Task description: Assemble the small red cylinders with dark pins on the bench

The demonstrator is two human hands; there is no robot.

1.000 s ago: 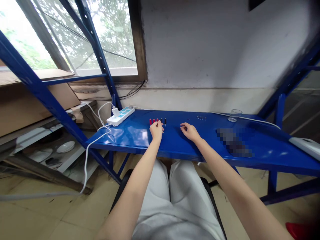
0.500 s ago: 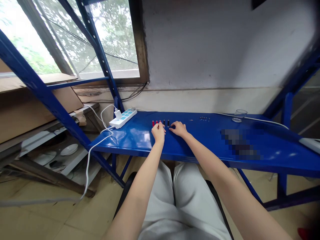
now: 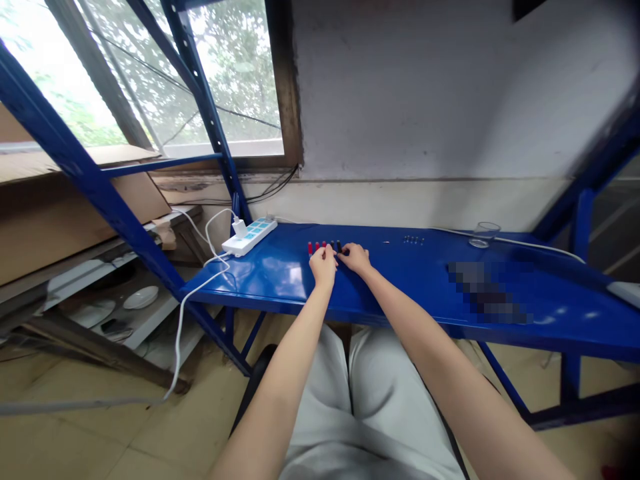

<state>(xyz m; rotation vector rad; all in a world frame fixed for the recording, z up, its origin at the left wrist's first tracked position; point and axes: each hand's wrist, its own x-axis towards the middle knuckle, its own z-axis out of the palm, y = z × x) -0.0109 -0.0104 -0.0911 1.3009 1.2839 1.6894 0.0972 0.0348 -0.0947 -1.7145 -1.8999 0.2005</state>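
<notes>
A row of small upright pieces stands near the back of the blue table point(image 3: 270, 280). On its left are red cylinders point(image 3: 310, 248); on its right are black cylinders point(image 3: 339, 245). My left hand point(image 3: 324, 267) is in front of the row, fingers closed in a pinch; whatever they hold is too small to make out. Just to its right, my right hand point(image 3: 355, 259) has thumb and fingertips drawn together beside the rightmost black cylinder. A tiny dark spot shows at those fingertips, but I cannot tell what it is. My fingers hide part of the row.
Several tiny metallic bits point(image 3: 414, 240) lie right of my hands. Farther right are a clear glass cup point(image 3: 484, 235) and a pixelated dark patch point(image 3: 485, 290). A white power strip point(image 3: 250, 237) with cables sits at the left end, beside a blue metal upright point(image 3: 215, 127).
My two hands have drawn slightly closer together, the right one moving left to the black cylinders. The view has turned a little left.
</notes>
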